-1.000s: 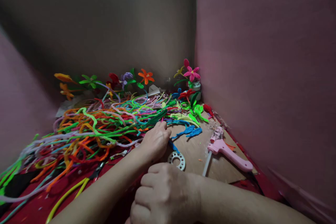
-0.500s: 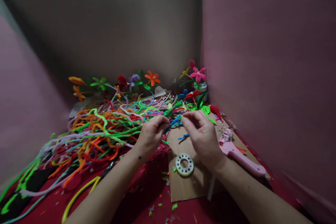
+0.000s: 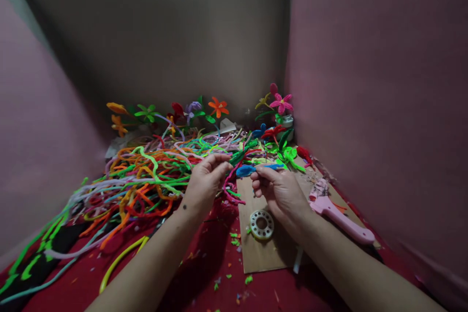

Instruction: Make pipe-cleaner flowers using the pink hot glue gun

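Observation:
A blue fuzzy pipe-cleaner piece [image 3: 245, 171] is pinched between the thumb and fingers of my right hand [image 3: 280, 187]. Its rounded, leaf-like end points left, and a thin stem sticks out to the right past my fingers. Just left of that rounded end, my left hand [image 3: 208, 180] has its fingertips drawn together; whether anything is in them is hidden. Behind my left fingertips lie dark green pipe cleaners [image 3: 241, 154]. A magenta pipe cleaner [image 3: 228, 192] curls down below them.
A large heap of coloured pipe cleaners [image 3: 146, 170] spreads leftward. On the cardboard [image 3: 256, 258] lie a white tape spool [image 3: 262, 224] and a pink glue gun [image 3: 343, 219]. Pipe-cleaner flowers [image 3: 218, 107] stand along the back wall. Green scraps [image 3: 248, 279] dot the red cloth.
The blue piece, earlier stretched between both hands, is now in my right hand with its rounded end facing left. My left hand has come away from it. The view has shifted slightly.

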`<control>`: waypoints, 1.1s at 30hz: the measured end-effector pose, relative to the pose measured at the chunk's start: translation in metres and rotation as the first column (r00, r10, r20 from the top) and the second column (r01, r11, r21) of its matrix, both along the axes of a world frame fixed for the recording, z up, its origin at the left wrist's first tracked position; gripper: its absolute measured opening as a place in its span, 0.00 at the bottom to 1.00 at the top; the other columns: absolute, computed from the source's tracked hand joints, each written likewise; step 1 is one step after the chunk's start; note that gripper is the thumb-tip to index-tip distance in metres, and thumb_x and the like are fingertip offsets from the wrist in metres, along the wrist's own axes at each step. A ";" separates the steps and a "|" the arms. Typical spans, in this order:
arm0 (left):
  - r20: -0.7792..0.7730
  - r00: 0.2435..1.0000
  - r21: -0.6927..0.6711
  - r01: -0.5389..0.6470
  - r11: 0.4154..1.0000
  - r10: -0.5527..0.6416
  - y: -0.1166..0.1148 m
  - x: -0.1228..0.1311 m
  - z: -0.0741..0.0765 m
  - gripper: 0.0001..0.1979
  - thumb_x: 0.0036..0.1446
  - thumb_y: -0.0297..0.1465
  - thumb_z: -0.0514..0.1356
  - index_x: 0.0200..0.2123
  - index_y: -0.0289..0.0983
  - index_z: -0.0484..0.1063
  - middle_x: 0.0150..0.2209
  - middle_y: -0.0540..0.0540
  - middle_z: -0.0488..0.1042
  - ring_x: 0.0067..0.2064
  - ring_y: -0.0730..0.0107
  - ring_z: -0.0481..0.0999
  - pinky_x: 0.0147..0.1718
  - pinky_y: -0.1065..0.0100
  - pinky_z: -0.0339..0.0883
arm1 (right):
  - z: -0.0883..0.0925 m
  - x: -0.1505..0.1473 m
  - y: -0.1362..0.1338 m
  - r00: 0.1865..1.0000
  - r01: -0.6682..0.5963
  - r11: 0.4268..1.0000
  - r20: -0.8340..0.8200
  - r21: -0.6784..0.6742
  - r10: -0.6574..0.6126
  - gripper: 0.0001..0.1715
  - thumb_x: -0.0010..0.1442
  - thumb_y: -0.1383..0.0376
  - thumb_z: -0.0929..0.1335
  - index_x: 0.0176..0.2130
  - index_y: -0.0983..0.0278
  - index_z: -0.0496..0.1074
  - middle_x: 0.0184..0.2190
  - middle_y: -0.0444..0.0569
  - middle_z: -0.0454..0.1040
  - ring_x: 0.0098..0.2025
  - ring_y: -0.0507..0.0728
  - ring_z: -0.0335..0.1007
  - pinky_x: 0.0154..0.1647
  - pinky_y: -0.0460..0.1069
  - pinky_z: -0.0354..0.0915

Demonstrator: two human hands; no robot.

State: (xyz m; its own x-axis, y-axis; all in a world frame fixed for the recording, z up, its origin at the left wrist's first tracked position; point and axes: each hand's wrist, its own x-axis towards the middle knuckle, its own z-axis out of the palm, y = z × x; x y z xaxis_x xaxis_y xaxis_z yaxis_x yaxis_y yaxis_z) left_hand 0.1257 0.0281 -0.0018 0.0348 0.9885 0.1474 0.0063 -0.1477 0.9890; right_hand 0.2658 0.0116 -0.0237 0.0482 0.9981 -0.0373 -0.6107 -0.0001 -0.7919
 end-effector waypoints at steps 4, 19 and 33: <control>0.082 0.978 -0.080 0.199 0.977 -0.193 -0.012 0.008 -0.013 0.14 0.43 0.32 0.64 0.35 0.35 0.71 0.27 0.52 0.70 0.21 0.81 0.62 0.19 0.76 0.55 | -0.006 -0.005 0.001 0.998 -0.033 0.995 -0.057 -0.094 0.028 0.09 0.42 0.66 0.70 0.20 0.68 0.66 0.14 0.41 0.67 0.13 0.44 0.57 0.11 0.40 0.49; 0.180 0.978 -0.091 0.126 0.988 -0.108 -0.018 0.009 -0.034 0.09 0.46 0.33 0.63 0.26 0.32 0.71 0.20 0.52 0.68 0.20 0.81 0.62 0.20 0.76 0.54 | -0.011 -0.013 -0.009 0.971 -0.239 0.955 -0.068 -0.174 0.230 0.09 0.41 0.66 0.70 0.24 0.67 0.65 0.13 0.39 0.66 0.12 0.45 0.56 0.10 0.39 0.49; 0.258 0.938 -0.284 0.302 0.910 -0.231 -0.009 -0.006 -0.022 0.10 0.45 0.34 0.64 0.27 0.32 0.70 0.18 0.53 0.66 0.17 0.82 0.62 0.16 0.78 0.53 | -0.010 -0.006 -0.015 0.926 -0.042 0.991 0.378 0.128 -0.009 0.09 0.51 0.62 0.66 0.29 0.66 0.71 0.25 0.45 0.70 0.23 0.49 0.62 0.21 0.44 0.58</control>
